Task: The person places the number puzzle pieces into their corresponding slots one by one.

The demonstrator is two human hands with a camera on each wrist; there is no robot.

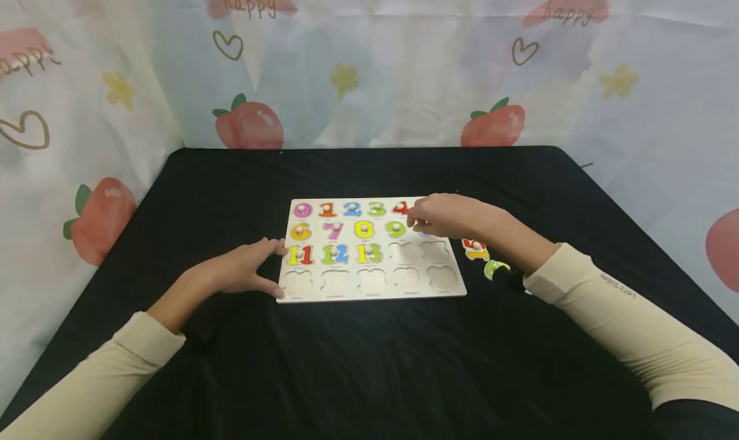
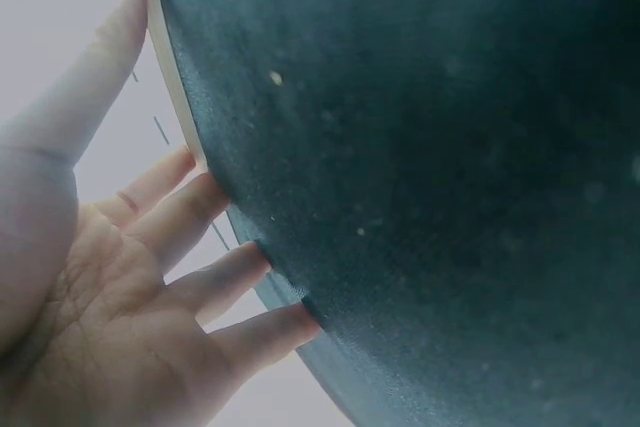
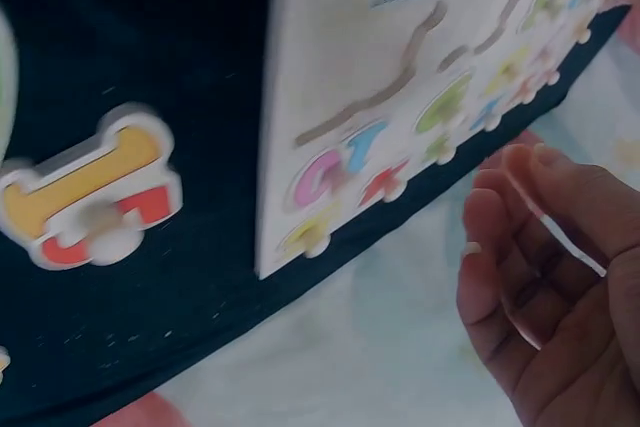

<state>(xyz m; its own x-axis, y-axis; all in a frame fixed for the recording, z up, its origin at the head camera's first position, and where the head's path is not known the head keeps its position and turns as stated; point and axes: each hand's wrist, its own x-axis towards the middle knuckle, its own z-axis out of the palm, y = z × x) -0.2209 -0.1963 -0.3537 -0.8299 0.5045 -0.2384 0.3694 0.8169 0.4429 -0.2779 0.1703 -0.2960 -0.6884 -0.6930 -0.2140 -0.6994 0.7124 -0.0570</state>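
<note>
A wooden number puzzle board (image 1: pixel 372 298) lies on the black cloth, with knobbed numerals in its upper rows and bare recesses toward the near side. At its left edge rests my left hand (image 1: pixel 245 267), thumb and fingers spread; in the left wrist view the fingertips (image 2: pixel 255 259) touch the board's edge. My right hand (image 1: pixel 453 214) is over the upper right of the board, near the red 4 (image 1: pixel 400 208) and the green 9 (image 1: pixel 395 229). Its fingers are loosely bent with nothing between them in the right wrist view. It covers the top right numerals in the head view.
Right of the board, under my right forearm, lie an orange and red 15 piece (image 1: pixel 476 249) and a green piece (image 1: pixel 495 270). A pale edge of another piece shows by the sleeve (image 1: pixel 577 286). Printed curtains (image 1: pixel 369 61) stand behind and beside the black-covered table (image 1: pixel 369 369).
</note>
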